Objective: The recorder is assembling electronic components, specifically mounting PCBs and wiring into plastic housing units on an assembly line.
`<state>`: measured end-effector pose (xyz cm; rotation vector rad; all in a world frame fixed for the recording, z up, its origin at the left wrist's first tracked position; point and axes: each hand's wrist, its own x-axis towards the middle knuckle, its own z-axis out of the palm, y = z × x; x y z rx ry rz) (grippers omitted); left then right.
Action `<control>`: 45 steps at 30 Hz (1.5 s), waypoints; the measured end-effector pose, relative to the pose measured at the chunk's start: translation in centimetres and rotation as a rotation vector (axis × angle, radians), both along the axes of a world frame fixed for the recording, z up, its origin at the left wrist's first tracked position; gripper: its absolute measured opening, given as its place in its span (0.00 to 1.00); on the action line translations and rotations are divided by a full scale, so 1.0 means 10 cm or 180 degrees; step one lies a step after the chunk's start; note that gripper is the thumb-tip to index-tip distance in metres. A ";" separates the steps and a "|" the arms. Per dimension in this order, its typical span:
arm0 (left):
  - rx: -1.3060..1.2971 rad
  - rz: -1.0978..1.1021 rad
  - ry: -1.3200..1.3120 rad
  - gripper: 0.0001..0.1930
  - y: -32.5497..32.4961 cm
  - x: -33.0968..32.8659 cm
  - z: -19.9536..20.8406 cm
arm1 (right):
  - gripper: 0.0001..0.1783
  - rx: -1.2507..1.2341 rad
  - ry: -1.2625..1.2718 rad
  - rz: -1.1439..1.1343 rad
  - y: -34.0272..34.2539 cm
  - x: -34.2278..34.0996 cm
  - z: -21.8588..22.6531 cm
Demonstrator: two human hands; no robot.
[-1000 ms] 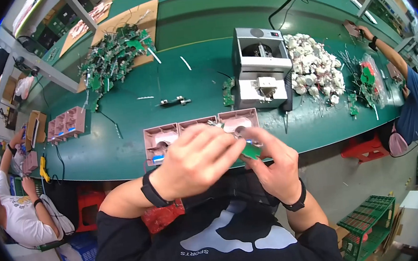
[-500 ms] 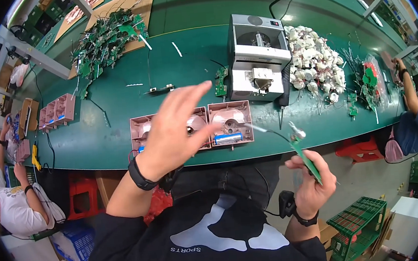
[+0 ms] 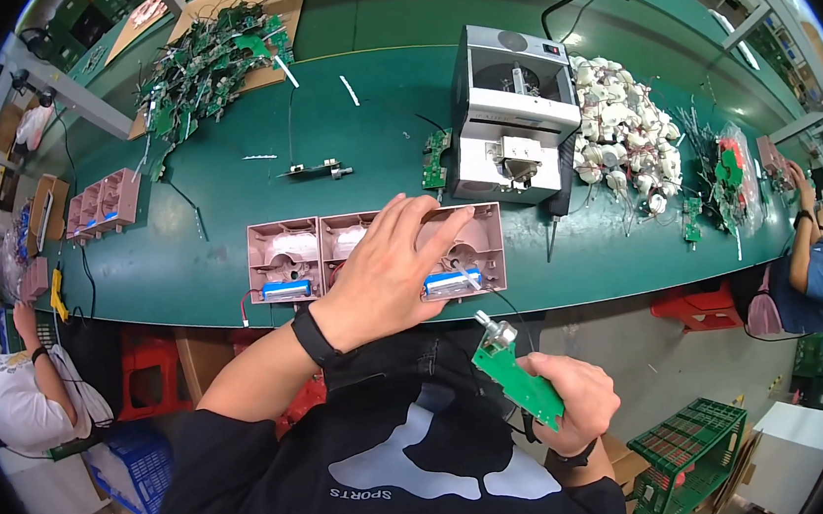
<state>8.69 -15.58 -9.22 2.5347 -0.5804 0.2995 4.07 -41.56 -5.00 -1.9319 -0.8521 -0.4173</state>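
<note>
A row of pink plastic housings [image 3: 318, 228] lies along the near table edge, with blue cylindrical cells [image 3: 286, 290] in it. My left hand [image 3: 374, 280] rests over the middle and right part, fingers stretched across toward the far rim, hiding some of the inside. In my right hand [image 3: 584, 399], in front of the table edge, is a green circuit board [image 3: 518, 381], tilted, with a metal-shafted round part [image 3: 498, 332] at its upper end. A thin dark wire runs up from the board side to a white strip [image 3: 468, 273] over the right-hand cell.
A grey-white machine [image 3: 509, 139] stands behind, beside a heap of white parts [image 3: 617, 128]. A pile of green boards [image 3: 206, 79] sits at the back left. Another board [image 3: 319, 171] lies beyond the housings. Co-workers sit at left and right.
My left hand has come down onto the housings. My right hand has moved left with the circuit board, turning its flat face into view; the white strip now lies over the right-hand cell.
</note>
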 end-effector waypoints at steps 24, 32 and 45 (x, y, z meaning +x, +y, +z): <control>0.0008 0.0038 -0.0175 0.50 0.03 -0.05 0.10 | 0.19 -0.0304 -0.0153 0.0020 -0.01 -0.01 -0.04; 0.0040 0.0036 -0.0175 0.50 0.01 -0.04 0.10 | 0.17 -0.0203 -0.0232 0.0014 -0.02 -0.03 0.00; 0.0060 -0.0020 -0.0183 0.50 -0.02 -0.05 0.14 | 0.27 -0.0140 -0.0204 0.0374 -0.09 -0.08 0.02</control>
